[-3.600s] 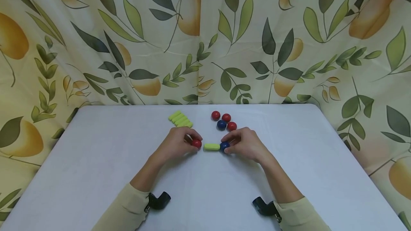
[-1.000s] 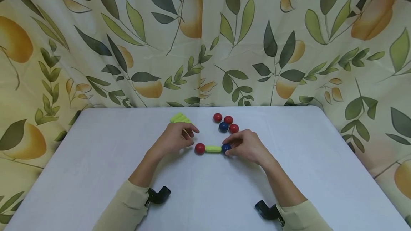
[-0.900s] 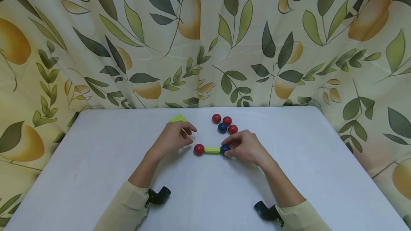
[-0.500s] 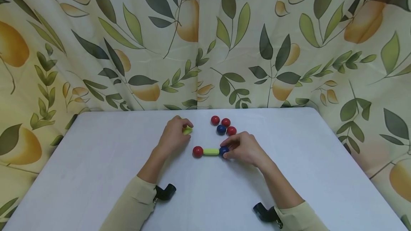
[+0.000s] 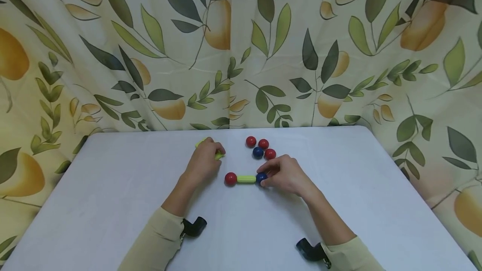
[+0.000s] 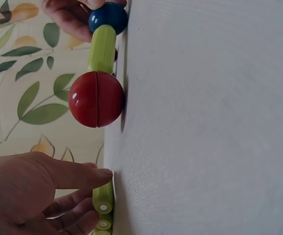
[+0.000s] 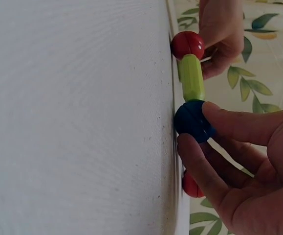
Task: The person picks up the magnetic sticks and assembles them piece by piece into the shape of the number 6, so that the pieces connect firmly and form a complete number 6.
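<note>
A light green stick (image 5: pixel 246 179) lies on the table between a red ball (image 5: pixel 231 179) and a blue ball (image 5: pixel 261 178), both touching its ends in a straight row. Thumb and fingers of my right hand (image 5: pixel 287 175) pinch the blue ball. Farther back and to the left, my left hand (image 5: pixel 203 160) is over the group of spare green sticks. In the left wrist view its thumb and fingers are around the nearest stick (image 6: pixel 102 198), which has a pale round dot on its end. More sticks (image 6: pixel 103 223) show beside that one, and the hand covers most of the group.
Behind the joined row, three red balls (image 5: pixel 250 141) and another blue ball (image 5: pixel 257 152) sit in a cluster, near my right fingers. The white table (image 5: pixel 124 187) ends at a leaf-and-fruit patterned curtain (image 5: pixel 278 53).
My left hand has let go of the red ball, which now touches the green stick, and has moved back-left to grip a spare stick. My right hand keeps its hold on the blue ball.
</note>
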`<state>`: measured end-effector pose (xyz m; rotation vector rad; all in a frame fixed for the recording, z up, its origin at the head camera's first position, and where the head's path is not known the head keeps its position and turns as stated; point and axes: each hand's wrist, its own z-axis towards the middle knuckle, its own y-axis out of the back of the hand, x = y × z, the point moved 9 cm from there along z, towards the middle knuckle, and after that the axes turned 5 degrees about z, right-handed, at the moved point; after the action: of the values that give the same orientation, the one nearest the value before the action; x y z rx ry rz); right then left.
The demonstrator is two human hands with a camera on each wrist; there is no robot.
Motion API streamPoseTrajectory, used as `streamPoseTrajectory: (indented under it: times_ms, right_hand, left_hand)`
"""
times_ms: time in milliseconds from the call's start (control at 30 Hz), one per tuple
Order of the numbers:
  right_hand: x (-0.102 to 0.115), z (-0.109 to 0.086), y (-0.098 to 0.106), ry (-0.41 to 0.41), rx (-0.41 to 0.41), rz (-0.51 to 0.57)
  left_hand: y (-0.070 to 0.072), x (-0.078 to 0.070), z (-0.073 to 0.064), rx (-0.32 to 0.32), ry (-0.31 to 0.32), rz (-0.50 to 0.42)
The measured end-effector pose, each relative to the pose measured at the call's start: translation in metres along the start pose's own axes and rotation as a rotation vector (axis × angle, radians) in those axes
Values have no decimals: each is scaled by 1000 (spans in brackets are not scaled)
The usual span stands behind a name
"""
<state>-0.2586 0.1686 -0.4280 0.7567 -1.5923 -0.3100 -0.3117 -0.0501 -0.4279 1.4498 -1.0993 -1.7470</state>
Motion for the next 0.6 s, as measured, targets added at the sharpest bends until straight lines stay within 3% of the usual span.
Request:
streamPoseTrajectory:
  times_ms: [600]
  right_hand:
    - [2,-1,0,-8,3,6]
  left_hand:
    - [1,-1,1,-15,-3,17]
